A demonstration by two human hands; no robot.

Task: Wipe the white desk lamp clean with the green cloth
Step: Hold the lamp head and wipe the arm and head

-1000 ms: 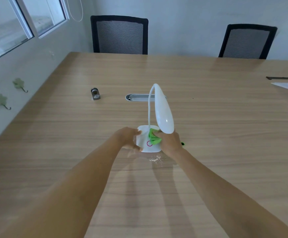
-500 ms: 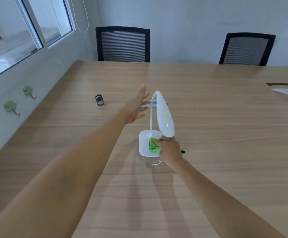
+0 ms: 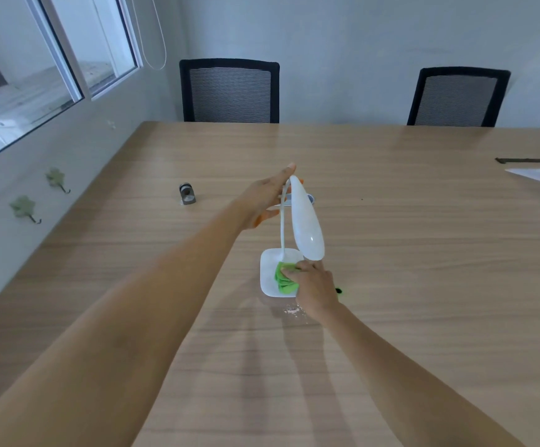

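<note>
The white desk lamp stands on the wooden table (image 3: 423, 285), its drooping head (image 3: 307, 227) hanging over its square base (image 3: 268, 269). My right hand (image 3: 315, 287) is closed on the bunched green cloth (image 3: 283, 280) and presses it onto the base beside the thin neck. My left hand (image 3: 260, 201) is raised at the top bend of the neck. Its fingers are stretched out and apart, with the fingertips touching or just behind the top of the lamp head. I cannot see a firm grip there.
A small metal object (image 3: 187, 195) sits to the left, and a cable slot (image 3: 309, 198) lies behind the lamp. White specks (image 3: 294, 311) lie in front of the base. Papers (image 3: 539, 175) are at the right edge. Two black chairs (image 3: 230, 91) stand at the far side.
My left hand left the lamp base, rose and now reaches the top of the neck. The right hand has kept the cloth on the base, shifting slightly.
</note>
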